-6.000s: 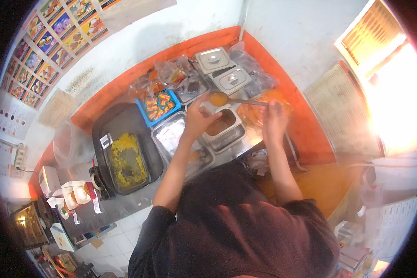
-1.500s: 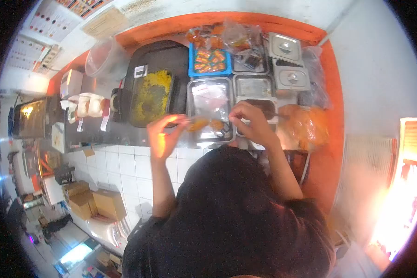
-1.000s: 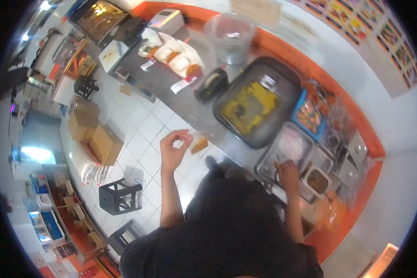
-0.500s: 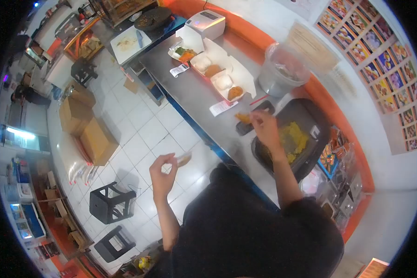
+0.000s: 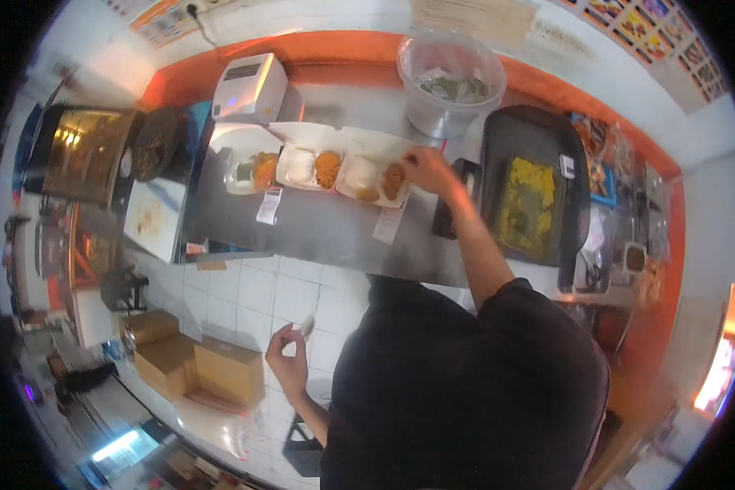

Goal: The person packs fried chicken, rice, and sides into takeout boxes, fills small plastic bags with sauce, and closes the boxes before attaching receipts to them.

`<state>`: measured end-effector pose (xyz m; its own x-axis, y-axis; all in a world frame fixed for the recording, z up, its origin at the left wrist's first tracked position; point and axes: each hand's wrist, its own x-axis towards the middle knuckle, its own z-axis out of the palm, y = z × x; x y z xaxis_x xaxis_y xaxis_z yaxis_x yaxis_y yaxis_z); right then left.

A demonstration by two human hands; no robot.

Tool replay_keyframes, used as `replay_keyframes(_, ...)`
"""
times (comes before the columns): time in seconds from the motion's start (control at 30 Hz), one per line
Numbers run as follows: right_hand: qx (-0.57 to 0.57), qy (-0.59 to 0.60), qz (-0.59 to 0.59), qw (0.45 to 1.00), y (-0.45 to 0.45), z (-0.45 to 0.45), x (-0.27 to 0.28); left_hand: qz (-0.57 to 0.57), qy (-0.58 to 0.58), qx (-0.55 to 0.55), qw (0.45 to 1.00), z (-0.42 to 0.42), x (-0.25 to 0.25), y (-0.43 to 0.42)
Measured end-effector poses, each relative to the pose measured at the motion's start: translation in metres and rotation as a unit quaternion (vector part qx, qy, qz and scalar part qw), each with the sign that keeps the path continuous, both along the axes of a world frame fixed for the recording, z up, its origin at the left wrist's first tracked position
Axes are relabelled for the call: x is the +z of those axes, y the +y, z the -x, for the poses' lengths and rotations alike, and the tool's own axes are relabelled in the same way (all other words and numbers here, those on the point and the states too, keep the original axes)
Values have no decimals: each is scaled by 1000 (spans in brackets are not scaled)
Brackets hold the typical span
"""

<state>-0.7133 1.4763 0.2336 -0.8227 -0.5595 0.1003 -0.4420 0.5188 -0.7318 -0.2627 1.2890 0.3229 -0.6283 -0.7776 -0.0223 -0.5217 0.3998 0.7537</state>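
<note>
My right hand [image 5: 430, 171] reaches over the rightmost open food box [image 5: 353, 194]. Its fingertips are pinched at the edge of a brown fried piece [image 5: 394, 183]; what sits between them is hidden. White rice [image 5: 361, 170] lies beside that piece. Away from the counter, over the floor, my left hand [image 5: 288, 363] is raised, thumb and fingers closed on a small, thin, pale packet-like thing [image 5: 307, 327]. To the left stand another box with rice and an orange fried piece [image 5: 327, 168], and a box with greens and orange food [image 5: 264, 168].
A black tray [image 5: 576, 220] of yellow food [image 5: 527, 208] sits right of a dark oblong object [image 5: 445, 216]. Behind are a clear bucket [image 5: 449, 114] and a white printer [image 5: 249, 88]. Paper slips [image 5: 388, 224] lie before the boxes. Cardboard boxes [image 5: 229, 371] stand on the floor.
My view has turned towards the counter. My right hand has gone from beside the black tray to the rightmost food box. My left hand still holds the small pale thing.
</note>
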Motion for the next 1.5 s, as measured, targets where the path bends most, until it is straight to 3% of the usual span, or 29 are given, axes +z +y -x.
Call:
replay_keyframes(0.03,-59,-109,-82,989,12,10,11,5,6,-41,999,13,2,-23)
replay_keyframes(0.07,-84,-122,-169,974,25,25,19,6,1,-51,999,32,7,-46)
replay_keyframes(0.13,-89,15,-287,954,52,53,-24,63,4,-180,982,72,20,-82)
replay_keyframes(0.17,-175,-14,-256,951,52,61,-36,65,10,-209,976,92,24,-95)
replay_keyframes(0.3,-48,-41,-352,934,37,88,-54,94,15,-316,944,182,27,-149)
replay_keyframes(0.33,-53,-89,-350,931,35,92,-75,124,24,-350,928,202,24,-160)
replay_keyframes(0.37,20,-64,-421,905,35,105,-102,133,14,-366,921,220,23,-169)
replay_keyframes(0.4,-47,-102,-326,939,34,97,-104,104,13,-387,916,240,19,-174)
replay_keyframes(0.43,-36,-83,-298,950,33,94,-123,71,11,-407,911,258,14,-181)
replay_keyframes(0.53,-67,-107,-303,945,27,83,-155,29,-18,-477,878,307,-10,-203)
replay_keyframes(0.57,-58,-49,-353,933,26,78,-163,24,-21,-492,870,315,-24,-213)
replay_keyframes(0.6,-134,-29,-344,929,30,76,-206,85,-37,-493,865,328,-44,-221)
replay_keyframes(0.67,-201,-89,-262,940,21,58,-182,135,-41,-499,855,350,-65,-229)
replay_keyframes(0.73,-151,-24,-354,923,28,62,-175,246,-33,-444,861,358,-80,-240)
replay_keyframes(0.77,-245,28,-350,904,25,63,-174,237,-24,-444,864,360,-86,-241)
replay_keyframes(0.8,-185,-35,-304,934,32,62,-139,219,-30,-461,860,354,-84,-236)
replay_keyframes(0.83,-255,-47,-330,908,25,57,-111,174,-34,-451,875,346,-73,-230)
replay_keyframes(0.87,-239,28,-294,925,28,43,-79,134,-32,-437,889,342,-69,-225)
replay_keyframes(0.93,-335,-25,-225,914,23,16,-19,147,23,-468,871,327,-85,-215)
replay_keyframes(0.97,-337,-27,-232,912,16,-1,10,25,1,-498,867,318,-83,-201)
replay_keyframes(1.0,-421,-24,-146,895,6,-27,37,-96,-26,-520,849,305,-81,-189)
replay_keyframes(1.03,-499,-16,-58,865,-4,-51,53,-131,-61,-542,828,296,-92,-177)
replay_keyframes(1.1,-533,-15,6,846,-12,-95,46,-164,-88,-561,806,277,-134,-147)
replay_keyframes(1.2,-495,-153,243,820,-27,-159,-2,-191,-45,-605,772,259,-186,-107)
replay_keyframes(1.27,-489,-220,198,820,-30,-187,-27,-192,-50,-601,774,255,-197,-84)
replay_keyframes(1.3,-471,-230,240,818,-30,-199,-44,-191,-50,-601,775,257,-198,-74)
replay_keyframes(1.37,-447,-195,207,848,-31,-213,-55,-196,-62,-574,793,260,-199,-59)
replay_keyframes(1.47,-406,-168,233,867,-33,-216,-40,-177,-152,-537,811,268,-188,-42)
replay_keyframes(1.5,-385,-167,232,877,-32,-213,-36,-202,-130,-534,810,270,-192,-41)
